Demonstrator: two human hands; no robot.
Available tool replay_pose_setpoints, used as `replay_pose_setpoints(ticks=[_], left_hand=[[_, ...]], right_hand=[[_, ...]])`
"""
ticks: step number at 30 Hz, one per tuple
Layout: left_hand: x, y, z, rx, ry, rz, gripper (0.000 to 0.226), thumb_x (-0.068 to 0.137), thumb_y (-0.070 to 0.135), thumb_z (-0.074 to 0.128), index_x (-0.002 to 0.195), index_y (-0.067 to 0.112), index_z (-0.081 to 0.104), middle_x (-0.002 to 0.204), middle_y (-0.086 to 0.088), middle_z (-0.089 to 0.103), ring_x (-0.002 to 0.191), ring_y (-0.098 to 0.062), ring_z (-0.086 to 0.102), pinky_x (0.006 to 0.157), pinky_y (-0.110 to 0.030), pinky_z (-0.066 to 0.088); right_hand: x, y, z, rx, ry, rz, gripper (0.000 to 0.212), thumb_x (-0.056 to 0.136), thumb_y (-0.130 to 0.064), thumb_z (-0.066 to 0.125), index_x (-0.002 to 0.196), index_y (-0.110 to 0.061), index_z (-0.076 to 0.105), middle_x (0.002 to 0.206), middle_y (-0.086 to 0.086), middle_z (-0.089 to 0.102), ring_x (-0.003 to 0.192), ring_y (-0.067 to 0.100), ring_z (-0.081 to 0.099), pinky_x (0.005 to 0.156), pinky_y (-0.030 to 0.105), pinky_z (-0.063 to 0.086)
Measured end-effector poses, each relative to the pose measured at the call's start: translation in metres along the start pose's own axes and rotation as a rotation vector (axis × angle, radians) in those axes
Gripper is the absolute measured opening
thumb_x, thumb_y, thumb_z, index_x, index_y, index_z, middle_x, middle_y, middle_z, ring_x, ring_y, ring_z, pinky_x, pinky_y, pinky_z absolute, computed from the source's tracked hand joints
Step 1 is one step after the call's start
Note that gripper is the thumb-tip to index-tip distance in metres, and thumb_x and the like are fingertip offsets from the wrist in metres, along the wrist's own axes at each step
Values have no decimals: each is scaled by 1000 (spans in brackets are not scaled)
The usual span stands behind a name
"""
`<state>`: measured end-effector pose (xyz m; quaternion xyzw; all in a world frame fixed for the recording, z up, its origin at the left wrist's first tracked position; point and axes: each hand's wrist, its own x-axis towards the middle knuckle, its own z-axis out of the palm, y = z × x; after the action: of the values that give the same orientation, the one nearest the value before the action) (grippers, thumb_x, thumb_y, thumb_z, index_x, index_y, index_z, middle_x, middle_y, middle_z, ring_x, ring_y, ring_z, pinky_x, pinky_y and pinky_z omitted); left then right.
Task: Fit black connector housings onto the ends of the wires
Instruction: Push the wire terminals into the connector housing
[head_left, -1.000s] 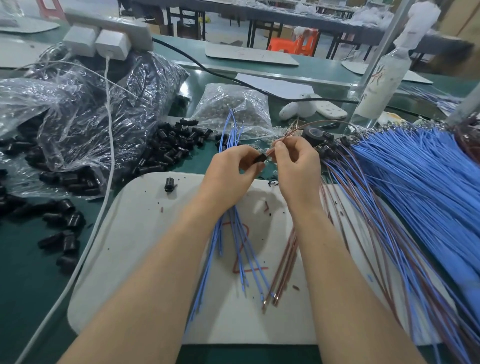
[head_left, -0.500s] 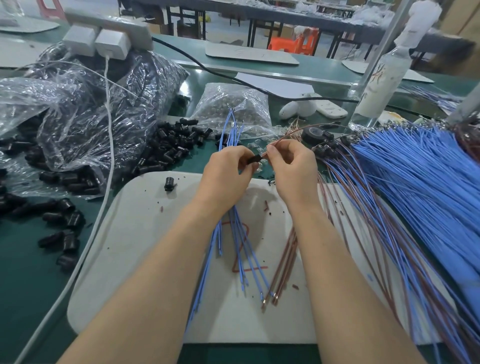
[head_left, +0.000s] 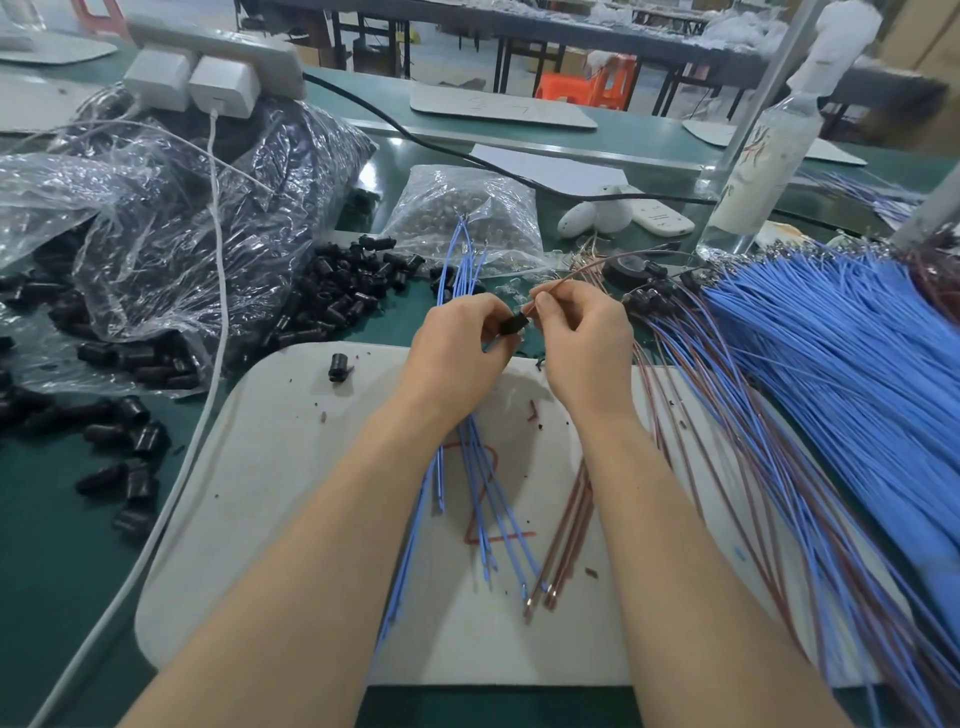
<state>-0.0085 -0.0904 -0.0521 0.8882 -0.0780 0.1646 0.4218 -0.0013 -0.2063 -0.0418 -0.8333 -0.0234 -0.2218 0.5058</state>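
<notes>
At centre frame, above the white mat (head_left: 291, 467), the left hand (head_left: 457, 353) pinches a black connector housing (head_left: 514, 325) in curled fingers. The right hand (head_left: 587, 348) pinches the end of a brown wire (head_left: 563, 278) right at its mouth. If the tip enters off-line, the thin wire will likely buckle or its terminal bend. A slack pinch could drop the housing among the spare housings (head_left: 337, 291) left of centre on the surface (head_left: 52, 545).

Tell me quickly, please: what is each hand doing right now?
Left hand: closed, pinching a black connector housing.
Right hand: closed, pinching a brown wire at the housing.
</notes>
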Motion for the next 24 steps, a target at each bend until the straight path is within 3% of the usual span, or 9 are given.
replay_pose_setpoints(ticks=[6, 12, 16, 24], left_hand=[[-1, 2, 1, 26, -37, 5, 19, 86, 16, 63, 104, 15, 69, 94, -1, 69, 89, -22, 61, 84, -38, 49], [2, 2, 2, -30, -1, -61, 14, 86, 18, 64, 99, 16, 68, 87, 1, 69, 78, -14, 57, 72, -21, 42], [1, 4, 1, -41, -1, -54, 13, 85, 16, 64, 98, 15, 68, 86, 4, 68, 82, -15, 61, 81, -29, 49], [-1, 3, 0, 16, 4, -2, 14, 85, 17, 65, 99, 15, 69, 96, 0, 67, 93, -18, 60, 86, -37, 48]], right_hand=[[1, 3, 1, 25, -25, 26, 15, 93, -13, 57, 95, -7, 70, 87, 4, 69, 85, 21, 66, 85, 40, 52], [2, 3, 1, 100, -16, 57, 9, 93, -14, 58, 89, -13, 66, 81, 0, 66, 79, 15, 62, 79, 30, 51], [3, 4, 0, 61, -77, 66, 12, 92, -16, 59, 92, -8, 69, 80, 0, 66, 76, 11, 59, 74, 24, 47], [3, 3, -1, 128, -72, 124, 8, 90, -17, 61, 84, -16, 66, 75, -4, 66, 78, 16, 65, 81, 37, 54]])
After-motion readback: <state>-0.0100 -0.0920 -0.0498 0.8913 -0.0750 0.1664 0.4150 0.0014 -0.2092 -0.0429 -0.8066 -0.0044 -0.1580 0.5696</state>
